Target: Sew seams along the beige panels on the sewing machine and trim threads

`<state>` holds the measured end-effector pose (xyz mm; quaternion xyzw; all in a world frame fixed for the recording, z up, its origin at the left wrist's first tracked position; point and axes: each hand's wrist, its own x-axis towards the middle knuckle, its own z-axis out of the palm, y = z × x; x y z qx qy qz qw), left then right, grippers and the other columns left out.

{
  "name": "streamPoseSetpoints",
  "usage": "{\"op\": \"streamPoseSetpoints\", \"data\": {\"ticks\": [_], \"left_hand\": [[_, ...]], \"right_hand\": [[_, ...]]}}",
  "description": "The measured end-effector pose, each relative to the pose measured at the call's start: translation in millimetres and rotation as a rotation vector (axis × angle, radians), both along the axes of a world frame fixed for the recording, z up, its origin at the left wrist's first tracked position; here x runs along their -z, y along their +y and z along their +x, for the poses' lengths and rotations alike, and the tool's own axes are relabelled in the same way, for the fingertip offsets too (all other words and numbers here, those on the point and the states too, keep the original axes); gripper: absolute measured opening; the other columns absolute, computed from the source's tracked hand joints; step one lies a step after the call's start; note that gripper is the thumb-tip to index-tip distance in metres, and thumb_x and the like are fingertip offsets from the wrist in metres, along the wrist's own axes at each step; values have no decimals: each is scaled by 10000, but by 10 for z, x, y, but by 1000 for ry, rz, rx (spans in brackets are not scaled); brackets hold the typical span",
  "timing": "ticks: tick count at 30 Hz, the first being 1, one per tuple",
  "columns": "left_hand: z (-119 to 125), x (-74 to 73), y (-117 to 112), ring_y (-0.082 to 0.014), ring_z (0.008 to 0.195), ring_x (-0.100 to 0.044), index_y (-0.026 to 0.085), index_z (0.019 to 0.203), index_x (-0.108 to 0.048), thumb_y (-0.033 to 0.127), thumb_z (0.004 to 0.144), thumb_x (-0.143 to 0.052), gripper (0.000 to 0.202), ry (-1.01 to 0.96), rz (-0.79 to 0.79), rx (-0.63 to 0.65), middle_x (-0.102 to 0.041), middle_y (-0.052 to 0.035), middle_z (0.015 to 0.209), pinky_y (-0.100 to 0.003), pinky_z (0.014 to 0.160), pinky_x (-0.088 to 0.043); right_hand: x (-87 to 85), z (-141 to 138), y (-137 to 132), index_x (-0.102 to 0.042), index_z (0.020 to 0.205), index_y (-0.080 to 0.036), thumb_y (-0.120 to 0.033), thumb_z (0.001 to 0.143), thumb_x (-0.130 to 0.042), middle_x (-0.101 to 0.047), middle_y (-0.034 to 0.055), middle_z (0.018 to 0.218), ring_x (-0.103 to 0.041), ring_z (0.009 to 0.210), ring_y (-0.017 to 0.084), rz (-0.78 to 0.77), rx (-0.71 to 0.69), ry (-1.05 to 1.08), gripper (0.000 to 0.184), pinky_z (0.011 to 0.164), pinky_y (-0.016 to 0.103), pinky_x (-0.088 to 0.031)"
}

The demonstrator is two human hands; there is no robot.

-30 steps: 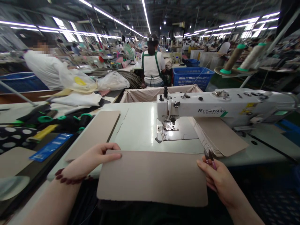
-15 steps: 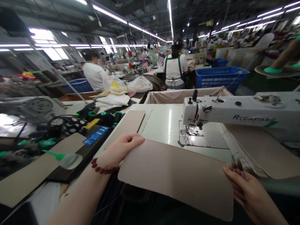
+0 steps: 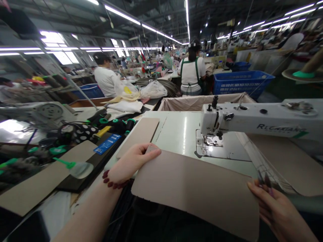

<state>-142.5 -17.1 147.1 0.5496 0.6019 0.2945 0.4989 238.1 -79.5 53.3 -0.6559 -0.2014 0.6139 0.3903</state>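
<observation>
A large tan panel with rounded corners lies across the front edge of the sewing table. My left hand grips its upper left corner, thumb on top, a dark red bead bracelet on the wrist. My right hand holds its right edge and also pinches a small pair of snips between the fingers. A white sewing machine stands behind the panel, its needle area a little beyond the panel's far edge.
A stack of tan panels lies under the machine arm at the right. Another tan piece lies left of the needle plate. Thread cones, a blue card and dotted fabric crowd the left bench. Other workers sit further back near a blue crate.
The view has swung left and lower. The tan panel has turned, its left end now raised toward the table and its right end lower. Both hands keep their hold.
</observation>
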Motion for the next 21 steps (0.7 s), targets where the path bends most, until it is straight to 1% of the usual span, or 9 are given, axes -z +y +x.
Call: {"op": "streamPoseSetpoints", "data": {"ticks": [5, 8, 9, 11, 13, 15, 17, 19, 21], "left_hand": [[-4, 32, -1, -124, 656, -540, 164, 896, -649, 519, 839, -633, 360, 31, 33, 15, -608, -6, 775, -173, 545, -393], [-33, 56, 28, -128, 670, -559, 173, 901, -655, 534, 850, -612, 368, 56, 51, 26, -623, -2, 785, -175, 551, -401], [-58, 37, 43, -135, 684, -569, 174, 907, -659, 542, 851, -606, 376, 85, 65, 26, -632, -4, 796, -181, 560, -411], [-140, -68, 69, -150, 705, -584, 182, 934, -671, 555, 858, -589, 389, 216, 153, -15, -647, -7, 813, -200, 573, -426], [-265, -252, 88, -158, 727, -586, 198, 962, -681, 534, 873, -583, 361, 455, 402, -142, -653, -2, 831, -226, 607, -437], [-424, -445, 115, -167, 799, -582, 213, 990, -688, 459, 899, -586, 281, 727, 808, -305, -643, -3, 881, -267, 709, -447], [-607, -537, 178, -174, 909, -571, 235, 1077, -679, 365, 919, -586, 224, 890, 1134, -362, -623, -12, 986, -300, 830, -439], [-805, -435, 297, -171, 992, -560, 267, 1191, -633, 305, 933, -571, 269, 932, 1240, -242, -597, -12, 1102, -309, 908, -436], [-1007, -116, 452, -166, 1041, -560, 273, 1221, -615, 308, 950, -537, 285, 944, 1188, 2, -594, -4, 1164, -316, 963, -435]], "right_hand": [[118, 34, 0, -537, 1116, -304, -560, 605, -793, -650, 12, 992, -635, 888, 162, -20, 0, 43, 626, 674, 191, -505], [209, 18, 41, -553, 1050, -275, -543, 618, -795, -602, -9, 832, -592, 714, 122, 8, -5, 62, 563, 623, 198, -502], [230, 0, 66, -554, 1018, -255, -535, 651, -779, -540, -28, 724, -526, 598, 93, 56, -24, 77, 513, 548, 181, -473], [244, -48, 130, -550, 979, -219, -526, 735, -720, -334, -69, 579, -303, 447, 56, 193, -69, 105, 428, 399, 153, -333], [223, -100, 202, -552, 999, -193, -529, 808, -646, -193, -81, 570, -158, 446, 58, 308, -106, 103, 399, 354, 162, -201], [188, -152, 266, -556, 1035, -174, -530, 837, -611, -178, -79, 578, -151, 463, 63, 349, -120, 75, 411, 364, 175, -191], [176, -207, 315, -564, 1022, -157, -525, 845, -605, -181, -79, 573, -159, 466, 63, 364, -130, 62, 410, 373, 187, -198], [207, -268, 352, -577, 986, -143, -521, 851, -599, -172, -80, 569, -156, 461, 60, 381, -143, 70, 402, 375, 194, -192], [275, -328, 386, -588, 952, -136, -516, 853, -600, -156, -83, 565, -142, 458, 57, 383, -147, 94, 392, 372, 196, -174]]}}
